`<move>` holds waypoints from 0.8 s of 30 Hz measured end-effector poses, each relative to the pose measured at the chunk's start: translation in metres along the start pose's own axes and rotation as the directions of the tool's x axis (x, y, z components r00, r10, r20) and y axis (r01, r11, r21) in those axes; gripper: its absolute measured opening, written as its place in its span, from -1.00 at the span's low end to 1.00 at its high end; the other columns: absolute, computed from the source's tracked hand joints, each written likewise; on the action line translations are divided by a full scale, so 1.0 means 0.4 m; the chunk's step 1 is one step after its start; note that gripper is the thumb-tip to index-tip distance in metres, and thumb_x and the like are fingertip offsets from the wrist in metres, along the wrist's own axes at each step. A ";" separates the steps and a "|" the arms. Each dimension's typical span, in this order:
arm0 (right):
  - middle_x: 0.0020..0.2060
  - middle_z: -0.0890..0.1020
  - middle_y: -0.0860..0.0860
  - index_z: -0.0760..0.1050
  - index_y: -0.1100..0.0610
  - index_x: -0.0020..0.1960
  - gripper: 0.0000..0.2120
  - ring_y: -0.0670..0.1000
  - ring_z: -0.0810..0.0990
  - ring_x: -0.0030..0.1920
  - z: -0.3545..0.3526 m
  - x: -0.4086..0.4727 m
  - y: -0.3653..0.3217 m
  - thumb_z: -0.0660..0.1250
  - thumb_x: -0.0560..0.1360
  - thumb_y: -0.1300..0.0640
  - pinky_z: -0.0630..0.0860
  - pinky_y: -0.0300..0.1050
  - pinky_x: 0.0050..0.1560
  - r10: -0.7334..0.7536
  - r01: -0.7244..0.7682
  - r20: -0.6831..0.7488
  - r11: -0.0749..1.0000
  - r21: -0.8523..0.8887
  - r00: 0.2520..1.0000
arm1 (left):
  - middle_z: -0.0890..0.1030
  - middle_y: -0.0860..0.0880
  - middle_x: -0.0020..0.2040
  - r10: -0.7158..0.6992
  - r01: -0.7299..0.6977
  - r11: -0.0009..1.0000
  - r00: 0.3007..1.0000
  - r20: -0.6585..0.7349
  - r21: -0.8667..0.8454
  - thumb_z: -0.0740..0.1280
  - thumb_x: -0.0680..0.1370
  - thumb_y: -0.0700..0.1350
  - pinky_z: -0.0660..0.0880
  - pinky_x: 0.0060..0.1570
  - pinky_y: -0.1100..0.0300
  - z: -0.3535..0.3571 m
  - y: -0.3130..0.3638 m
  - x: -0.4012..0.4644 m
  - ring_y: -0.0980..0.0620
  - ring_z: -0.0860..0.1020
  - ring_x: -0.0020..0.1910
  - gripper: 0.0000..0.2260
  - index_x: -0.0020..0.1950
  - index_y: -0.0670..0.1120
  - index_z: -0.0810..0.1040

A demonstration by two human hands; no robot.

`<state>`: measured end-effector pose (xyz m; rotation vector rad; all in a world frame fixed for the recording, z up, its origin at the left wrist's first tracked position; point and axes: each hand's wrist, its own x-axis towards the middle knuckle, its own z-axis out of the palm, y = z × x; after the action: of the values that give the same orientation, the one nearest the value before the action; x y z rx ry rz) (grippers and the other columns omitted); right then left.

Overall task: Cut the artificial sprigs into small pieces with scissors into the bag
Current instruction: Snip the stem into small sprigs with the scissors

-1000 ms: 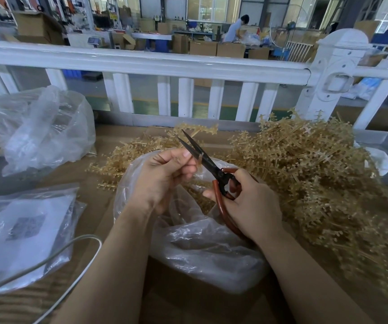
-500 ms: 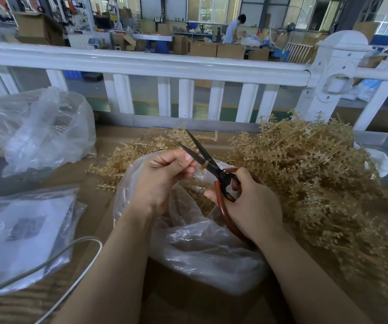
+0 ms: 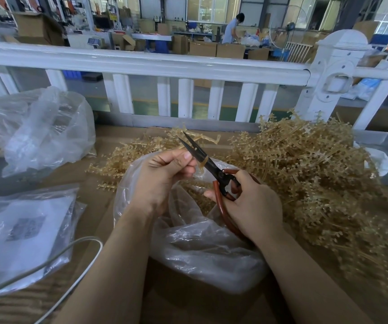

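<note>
Scissors (image 3: 208, 165) with dark blades and reddish-brown loop handles sat in the right hand (image 3: 252, 208), whose fingers were curled through and around the handles. The blades stood slightly apart, pointing up and away toward the railing (image 3: 141, 64), with a short tan sprig piece (image 3: 203, 162) lying between them close to the pivot. The left hand (image 3: 162, 176) was closed in a pinch, thumb and fingertips pressed on the near end of that piece, just beside the blades. Both hands were held above the open mouth of a clear plastic bag (image 3: 202, 244), which lay crumpled on the bench (image 3: 188, 305) between the forearms; tan cut bits showed inside it through the film.

Behind the bag and spreading toward the right edge of the bench rose a large heap of tan artificial sprigs (image 3: 312, 174), with a thinner scatter reaching left behind the left hand. At the left edge lay a flat plastic packet (image 3: 22, 232) holding white sheets, and a pale cable (image 3: 71, 251) curved across it toward the near edge. At the far left corner sat another crumpled clear bag (image 3: 43, 129). The white railing ran along the far edge of the bench, and beyond it a person (image 3: 232, 28) stood among cardboard boxes (image 3: 216, 49) on a workshop floor.
</note>
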<state>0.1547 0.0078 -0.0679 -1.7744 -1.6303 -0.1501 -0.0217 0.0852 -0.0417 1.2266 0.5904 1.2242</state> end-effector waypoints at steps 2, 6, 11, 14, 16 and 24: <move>-0.43 0.44 -0.20 0.38 -0.02 -0.14 -0.36 -0.27 0.41 -0.43 0.000 0.000 0.000 0.11 0.33 -0.61 0.25 -0.34 -0.43 -0.003 0.003 -0.002 1.000 -0.001 1.000 | 0.66 -0.01 -0.29 0.002 -0.002 1.000 1.000 0.001 0.000 0.41 0.44 -0.11 0.56 -0.19 0.26 0.000 -0.001 0.001 0.10 0.57 -0.32 -0.89 -0.24 -0.03 0.72; -0.43 0.45 -0.19 0.43 0.01 -0.12 -0.32 -0.26 0.42 -0.43 -0.002 0.001 0.000 0.09 0.34 -0.62 0.26 -0.32 -0.43 -0.007 0.007 0.004 1.000 0.002 1.000 | 0.66 -0.03 -0.28 0.002 -0.001 1.000 1.000 0.005 -0.024 0.41 0.44 -0.12 0.57 -0.16 0.25 -0.003 -0.002 0.003 0.09 0.57 -0.31 -0.90 -0.23 -0.05 0.72; -0.40 0.49 -0.18 0.44 0.00 -0.08 -0.31 -0.19 0.48 -0.39 0.001 0.007 0.003 0.09 0.33 -0.63 0.38 -0.24 -0.39 -0.008 0.008 0.027 1.000 0.009 1.000 | 0.67 -0.04 -0.28 -0.004 0.004 0.999 1.000 -0.017 -0.037 0.42 0.42 -0.13 0.57 -0.18 0.26 -0.001 -0.006 0.006 0.10 0.58 -0.33 -0.91 -0.22 -0.08 0.72; -0.29 0.53 -0.23 0.47 -0.06 0.03 -0.31 -0.14 0.57 -0.24 0.001 0.005 0.005 0.13 0.31 -0.63 0.54 -0.17 -0.26 0.027 -0.029 0.063 0.999 0.038 0.998 | 0.67 -0.04 -0.28 -0.001 0.000 1.000 1.000 -0.021 -0.020 0.43 0.41 -0.13 0.57 -0.18 0.25 -0.002 -0.008 0.006 0.09 0.58 -0.32 -0.92 -0.24 -0.05 0.73; -0.26 0.51 -0.27 0.43 -0.10 0.06 -0.31 -0.14 0.55 -0.21 0.001 0.003 0.005 0.09 0.30 -0.65 0.47 -0.23 -0.28 0.030 -0.032 0.064 0.999 0.029 0.997 | 0.66 -0.04 -0.28 0.015 -0.015 1.000 1.000 -0.016 -0.004 0.43 0.41 -0.13 0.57 -0.17 0.25 -0.004 -0.011 0.006 0.09 0.57 -0.31 -0.92 -0.25 -0.05 0.73; -0.32 0.41 -0.28 0.29 -0.13 -0.05 -0.33 -0.15 0.44 -0.30 -0.001 0.003 0.002 -0.05 0.28 -0.69 0.17 -0.35 -0.41 0.025 -0.024 0.028 0.999 -0.028 0.999 | 0.62 -0.07 -0.29 0.113 -0.117 0.985 0.993 0.036 0.127 0.41 0.47 -0.16 0.56 -0.03 0.09 -0.004 -0.024 0.002 -0.03 0.55 -0.21 -0.91 -0.15 -0.16 0.68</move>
<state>0.1558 0.0085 -0.0674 -1.8239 -1.6333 -0.1369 -0.0193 0.0880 -0.0510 1.4015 0.5916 1.2782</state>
